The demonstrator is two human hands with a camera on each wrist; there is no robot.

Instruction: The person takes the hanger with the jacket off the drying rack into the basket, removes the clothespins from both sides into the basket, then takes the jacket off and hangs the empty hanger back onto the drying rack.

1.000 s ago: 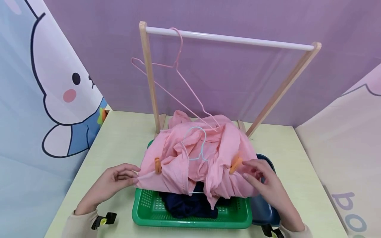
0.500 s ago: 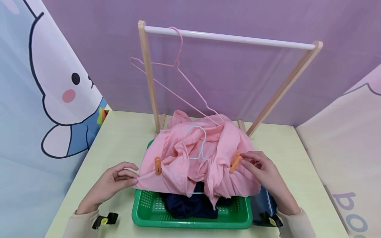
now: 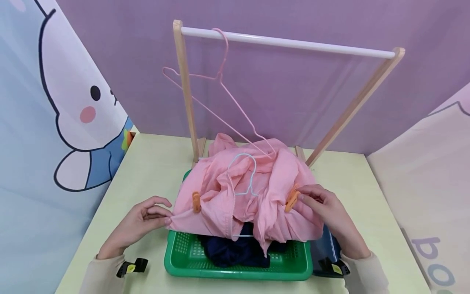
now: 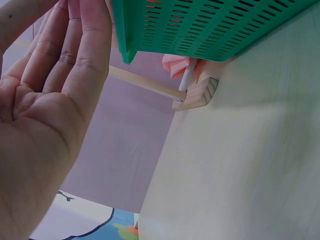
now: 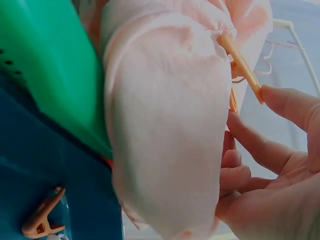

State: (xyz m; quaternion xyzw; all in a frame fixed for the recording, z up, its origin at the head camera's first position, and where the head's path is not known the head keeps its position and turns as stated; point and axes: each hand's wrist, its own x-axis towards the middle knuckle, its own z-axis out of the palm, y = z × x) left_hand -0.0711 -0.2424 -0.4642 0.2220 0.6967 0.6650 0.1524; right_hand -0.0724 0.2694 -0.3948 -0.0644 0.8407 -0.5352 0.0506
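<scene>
A pink zip-up jacket [image 3: 216,179] lies heaped over the green basket [image 3: 235,274], with the hook of a light-blue hanger [image 3: 253,173] rising from its middle. My left hand [image 3: 141,222] pinches the jacket's left lower corner between thumb and fingers; in the left wrist view that grip is out of sight. On the jacket's right side, my right hand [image 3: 332,214] holds an orange clothespin [image 5: 242,67] by its two handle ends, its jaws at the fabric. Another orange clothespin [image 3: 196,202] sits clipped on the left side.
Dark navy cloth [image 3: 231,251] lies in the basket. A wooden rack with a white bar [image 3: 293,42] stands behind, an empty pink hanger [image 3: 220,77] hooked on it. To the right, a dark blue bin [image 5: 75,165] contains a loose orange clothespin [image 5: 42,215].
My right hand has closed in on the right-hand clothespin, its thumb and finger now on the handles. The left hand stays at the jacket's corner. The head view has shifted slightly.
</scene>
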